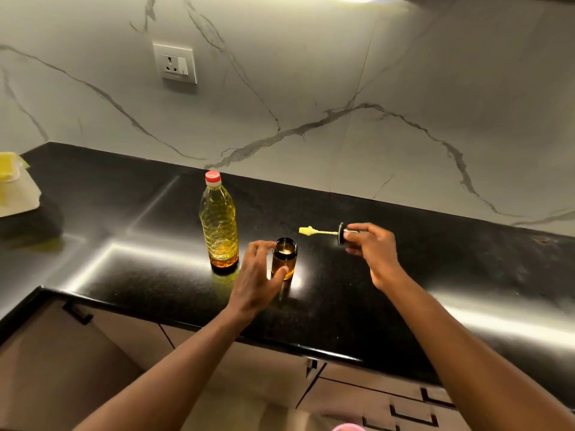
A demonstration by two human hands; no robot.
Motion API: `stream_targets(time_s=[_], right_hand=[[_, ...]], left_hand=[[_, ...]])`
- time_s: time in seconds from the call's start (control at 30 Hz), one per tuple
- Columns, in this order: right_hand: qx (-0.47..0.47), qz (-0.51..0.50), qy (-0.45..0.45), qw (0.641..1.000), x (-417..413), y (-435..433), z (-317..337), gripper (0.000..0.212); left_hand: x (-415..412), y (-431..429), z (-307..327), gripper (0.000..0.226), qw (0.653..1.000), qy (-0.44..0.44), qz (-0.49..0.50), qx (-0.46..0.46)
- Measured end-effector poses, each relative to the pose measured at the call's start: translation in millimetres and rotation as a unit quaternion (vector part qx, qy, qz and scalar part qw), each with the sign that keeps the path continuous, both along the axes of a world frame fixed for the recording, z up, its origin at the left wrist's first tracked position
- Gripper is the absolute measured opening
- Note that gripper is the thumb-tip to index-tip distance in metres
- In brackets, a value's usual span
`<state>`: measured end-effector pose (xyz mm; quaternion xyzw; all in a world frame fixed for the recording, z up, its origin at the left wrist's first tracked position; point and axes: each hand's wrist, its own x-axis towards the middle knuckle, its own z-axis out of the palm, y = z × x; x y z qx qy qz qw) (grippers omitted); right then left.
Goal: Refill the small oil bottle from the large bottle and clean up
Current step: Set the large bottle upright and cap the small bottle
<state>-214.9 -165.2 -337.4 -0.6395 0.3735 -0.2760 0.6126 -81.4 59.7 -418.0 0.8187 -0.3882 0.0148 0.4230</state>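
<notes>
**Small bottle uncapped; lid assembly held clear**

The person stands at a black worktop [404,275].

1. Left hand [256,276]: closed round the small oil bottle [284,259]. Its fingers [263,245] curl round the left side near the neck, and the thumb presses low on the near side of the amber glass. The bottle stands upright on the worktop with its mouth uncovered. The fill level cannot be told.

2. Right hand [375,253]: pinches the top of the black lid [341,233] between thumb and fingertips [357,227]. The lid is held in the air, to the right of the left fingers and apart from the bottle. A thin pale stem runs leftward from the lid, roughly level, away from the right fingers. It ends in a yellow tip [306,230]. The tip sits just right of and beyond the bottle's mouth, not touching it.

3. Large bottle [219,225]: upright on the worktop, just left of and beyond the left fingers, near them but not touched. Its red cap [212,177] is on. Clear yellow oil fills most of it.

Surroundings: a wall socket [175,63] is set in the veined marble wall [342,73], well beyond both hands. A pale container [15,194] with something yellow sits at the far left of the worktop. Drawer fronts [357,396] with dark handles lie below the worktop's front edge.
</notes>
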Motion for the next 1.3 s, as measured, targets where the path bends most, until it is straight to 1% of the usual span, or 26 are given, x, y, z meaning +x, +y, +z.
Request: stream_targets(time_s=[0.07, 0.1, 0.17, 0.23, 0.33, 0.4, 0.5, 0.63, 0.77, 0.9, 1.1, 1.23, 1.3], right_hand=[[-0.119, 0.062, 0.039, 0.99, 9.9, 7.0, 19.6, 0.016], [-0.18, 0.094, 0.059, 0.977, 15.0, 10.4, 27.3, 0.016], [-0.288, 0.152, 0.105, 0.939, 26.8, 19.8, 39.4, 0.019], [-0.372, 0.195, 0.146, 0.896, 40.5, 29.5, 45.4, 0.021], [-0.446, 0.253, 0.192, 0.837, 59.4, 43.6, 46.0, 0.024], [-0.476, 0.28, 0.227, 0.802, 70.8, 51.7, 41.7, 0.028], [-0.488, 0.303, 0.271, 0.772, 83.0, 60.2, 33.9, 0.034], [-0.478, 0.324, 0.31, 0.756, 92.8, 66.2, 24.0, 0.037], [-0.477, 0.333, 0.328, 0.745, 97.9, 68.6, 19.1, 0.036], [-0.485, 0.335, 0.333, 0.736, 101.3, 69.1, 14.1, 0.038], [-0.481, 0.349, 0.34, 0.729, 108.0, 65.9, 10.7, 0.035], [-0.472, 0.346, 0.343, 0.734, 111.9, 63.3, 8.3, 0.032], [-0.472, 0.34, 0.347, 0.736, 114.3, 62.0, 7.6, 0.028]], left_hand=[[8.7, 2.4, -1.6, 0.067, 0.999, 0.038, 0.015, 0.011], [11.8, 2.3, -2.3, 0.071, 0.998, 0.058, 0.019, 0.015], [16.2, 0.3, -2.7, 0.076, 0.995, 0.09, 0.026, 0.017], [19.2, -3.7, -1.7, 0.079, 0.993, 0.111, 0.028, 0.02], [20.0, -11.2, -0.2, 0.084, 0.992, 0.121, 0.029, 0.026], [19.1, -15.0, 0.7, 0.087, 0.991, 0.125, 0.029, 0.03], [19.4, -19.8, 2.4, 0.088, 0.99, 0.134, 0.034, 0.034], [24.5, -25.1, 5.7, 0.088, 0.988, 0.139, 0.037, 0.048], [30.6, -28.2, 8.1, 0.088, 0.989, 0.127, 0.031, 0.062], [34.1, -29.0, 8.8, 0.086, 0.988, 0.135, 0.027, 0.064], [39.2, -32.6, 10.1, 0.073, 0.988, 0.138, 0.016, 0.06], [42.0, -33.6, 10.8, 0.062, 0.989, 0.136, 0.008, 0.065], [43.2, -33.7, 11.2, 0.06, 0.989, 0.133, 0.006, 0.067]])
